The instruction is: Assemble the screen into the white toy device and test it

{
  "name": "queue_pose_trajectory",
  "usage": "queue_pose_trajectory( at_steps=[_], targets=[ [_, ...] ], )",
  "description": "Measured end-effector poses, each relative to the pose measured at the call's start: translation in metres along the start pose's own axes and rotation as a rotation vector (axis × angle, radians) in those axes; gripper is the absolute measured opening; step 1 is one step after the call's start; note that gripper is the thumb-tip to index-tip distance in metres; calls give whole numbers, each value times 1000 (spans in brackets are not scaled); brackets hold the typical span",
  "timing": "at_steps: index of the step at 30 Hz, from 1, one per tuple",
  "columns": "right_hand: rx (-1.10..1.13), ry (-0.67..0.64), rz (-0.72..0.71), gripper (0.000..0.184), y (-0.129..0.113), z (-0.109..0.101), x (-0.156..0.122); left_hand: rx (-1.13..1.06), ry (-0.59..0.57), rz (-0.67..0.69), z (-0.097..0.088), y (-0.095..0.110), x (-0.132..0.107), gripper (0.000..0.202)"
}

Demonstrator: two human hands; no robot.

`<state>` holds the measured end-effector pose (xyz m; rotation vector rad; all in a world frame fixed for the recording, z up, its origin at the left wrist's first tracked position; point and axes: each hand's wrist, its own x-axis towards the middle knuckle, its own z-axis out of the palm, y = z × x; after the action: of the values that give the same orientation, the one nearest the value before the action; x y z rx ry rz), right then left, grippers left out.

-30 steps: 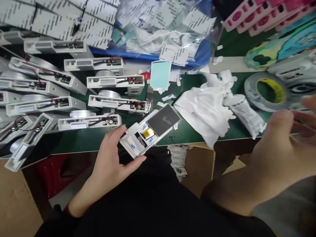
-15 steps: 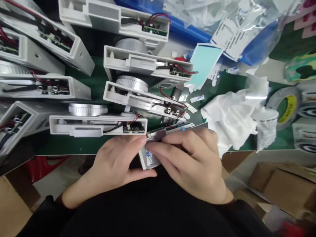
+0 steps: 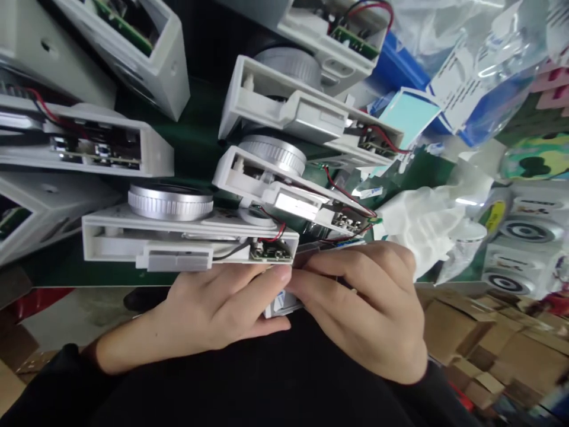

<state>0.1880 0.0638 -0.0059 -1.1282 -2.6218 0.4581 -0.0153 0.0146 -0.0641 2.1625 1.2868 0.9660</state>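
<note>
A small white plastic housing (image 3: 269,311) sits between my hands near the table's front edge, mostly covered by fingers. Inside it shows a bit of white sticker with blue print (image 3: 279,300). My left hand (image 3: 222,305) grips the housing from the left, thumb below and fingers above. My right hand (image 3: 368,308) is closed, its fingertips pinched together at the housing's opening; what they pinch is hidden. Just beyond my left fingers lies an open white camera-shaped case (image 3: 178,240) with a silver ring, a circuit board and red wires.
Several more open camera-shaped cases (image 3: 306,112) with wires stand behind and to the left. On the right are crumpled white cloth-like wrapping (image 3: 413,222), a tape roll (image 3: 495,213) and boxed-looking white units (image 3: 511,231). A blue tray (image 3: 400,62) holds clear bags. Cardboard boxes (image 3: 502,344) lie below.
The view has shifted closer and to the left, so the cases look larger. Both hands stay at the housing, and my right fingertips remain pinched at its opening.
</note>
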Motion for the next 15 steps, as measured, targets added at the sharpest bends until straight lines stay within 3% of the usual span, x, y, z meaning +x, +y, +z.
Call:
queue_pose_trajectory(
  at_steps=[15],
  targets=[
    [-13, -122, -40, 11, 2, -13, 10, 29, 41, 38, 2, -1, -2, 43]
  ],
)
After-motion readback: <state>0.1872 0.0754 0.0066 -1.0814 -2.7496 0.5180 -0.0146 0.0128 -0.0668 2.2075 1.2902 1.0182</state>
